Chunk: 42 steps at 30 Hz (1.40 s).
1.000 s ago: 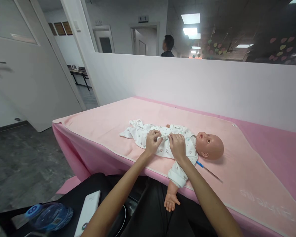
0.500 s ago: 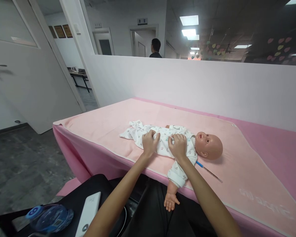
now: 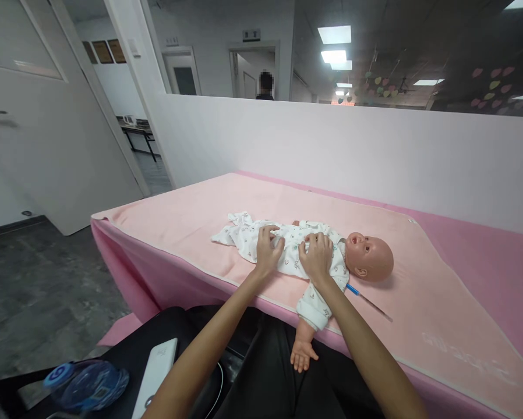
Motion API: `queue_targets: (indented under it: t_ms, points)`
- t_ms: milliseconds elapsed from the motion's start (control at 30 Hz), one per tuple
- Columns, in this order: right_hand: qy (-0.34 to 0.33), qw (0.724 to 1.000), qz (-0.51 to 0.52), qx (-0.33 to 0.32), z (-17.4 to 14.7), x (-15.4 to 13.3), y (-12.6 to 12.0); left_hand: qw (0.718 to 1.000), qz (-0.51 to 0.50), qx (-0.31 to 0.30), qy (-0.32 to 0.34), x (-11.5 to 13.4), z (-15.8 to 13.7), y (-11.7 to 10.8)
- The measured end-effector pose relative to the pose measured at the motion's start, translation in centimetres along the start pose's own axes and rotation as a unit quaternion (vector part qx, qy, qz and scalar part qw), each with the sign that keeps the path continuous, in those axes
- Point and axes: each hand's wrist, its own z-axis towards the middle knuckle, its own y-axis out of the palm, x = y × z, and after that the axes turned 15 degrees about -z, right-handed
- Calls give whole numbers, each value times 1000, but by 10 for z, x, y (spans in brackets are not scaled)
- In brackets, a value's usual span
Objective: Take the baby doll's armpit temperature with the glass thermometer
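Note:
A baby doll (image 3: 368, 259) lies on its back across the padded surface, head to the right, dressed in a white patterned romper (image 3: 292, 262). My left hand (image 3: 268, 251) is on the romper at the doll's lower body, fingers curled over the cloth, with a small gap beside the thumb. On the chest, my right hand (image 3: 318, 256) has its fingers bent into the fabric. The fingertips of both hands are partly hidden. One doll arm (image 3: 304, 349) hangs over the near edge. Beside the doll's shoulder lies a thin rod with a blue handle (image 3: 353, 289).
A pale pink blanket (image 3: 419, 326) covers the pink table. At lower left, a plastic water bottle (image 3: 89, 384) and a white power-bank-like slab (image 3: 155, 372) rest on a black chair (image 3: 156, 329). A white wall (image 3: 353, 145) stands behind; a person (image 3: 265, 87) appears beyond the window.
Both hands have shifted slightly to the right on the romper, and my left fingers have spread a little from the thumb. The person beyond the window has moved left.

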Motion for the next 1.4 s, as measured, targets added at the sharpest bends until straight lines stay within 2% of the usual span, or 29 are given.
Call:
queue_targets:
  t_ms: [167,300,433,533,600,667,800,867,933,1067,1167,1267,1400]
  points:
    - [-7,1000,-6,-6,0,1,1,995,-48,84,-4,-4,3,3]
    - [-53,999,7,-7,-2,2,-6,995,-27,92,0,-8,4,6]
    - [-106,994,15,2,-20,19,-37,995,-2,99,3,-12,3,2]
    - [-52,999,9,-4,-55,51,-64,993,36,107,46,-12,1,-2]
    - [34,999,-32,-19,-85,79,-77,990,60,71,108,-9,-2,-3]
    - [94,991,-81,-50,-112,104,-86,983,69,-1,168,-5,-5,0]
    - [143,976,-102,-126,-135,132,-96,964,66,-159,205,2,-8,8]
    - [165,970,-61,-169,-132,135,-102,957,67,-197,201,4,-8,10]
    - [210,957,7,-197,-121,133,-111,958,72,-201,193,5,-8,11]
    - [305,930,129,-159,-92,125,-129,961,93,-192,176,4,-8,10]
    - [297,932,145,-147,-72,118,-133,961,108,-186,175,4,-8,11]
    - [259,936,127,-202,-61,110,-129,964,114,-175,165,5,-8,10]
    - [228,928,122,-267,-64,102,-117,971,108,-155,149,5,-8,9]
